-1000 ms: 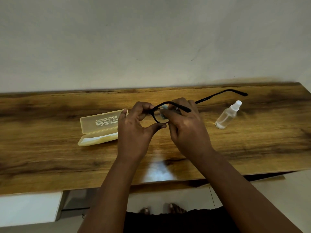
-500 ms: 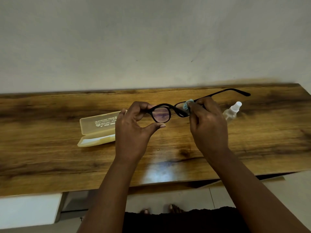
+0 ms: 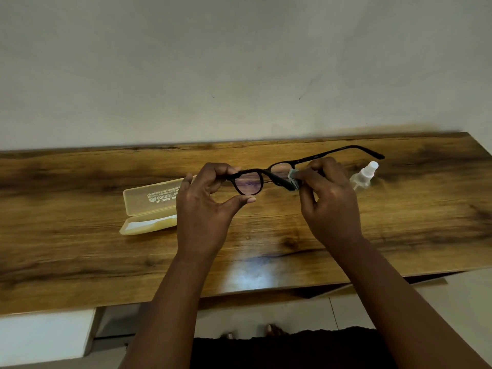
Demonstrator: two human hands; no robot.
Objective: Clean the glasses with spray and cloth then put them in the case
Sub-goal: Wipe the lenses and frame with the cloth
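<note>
Black-framed glasses (image 3: 262,174) hover above the wooden table (image 3: 80,249), one temple arm stretched out to the right. My left hand (image 3: 205,206) grips the frame at the left lens, thumb below it. My right hand (image 3: 328,203) pinches a small pale blue cloth (image 3: 292,178) against the right lens; most of the cloth is hidden by the fingers. A beige case (image 3: 149,206) lies open on the table left of my left hand. A small clear spray bottle (image 3: 363,175) with a white nozzle stands just beyond my right hand.
A plain wall runs right behind the table. The table's front edge is close to my body, with tiled floor and my feet visible below it. A white surface sits under the table at the lower left.
My right hand has slid with the cloth from the left lens across to the right lens. The left lens is now uncovered. My left hand has kept its hold.
</note>
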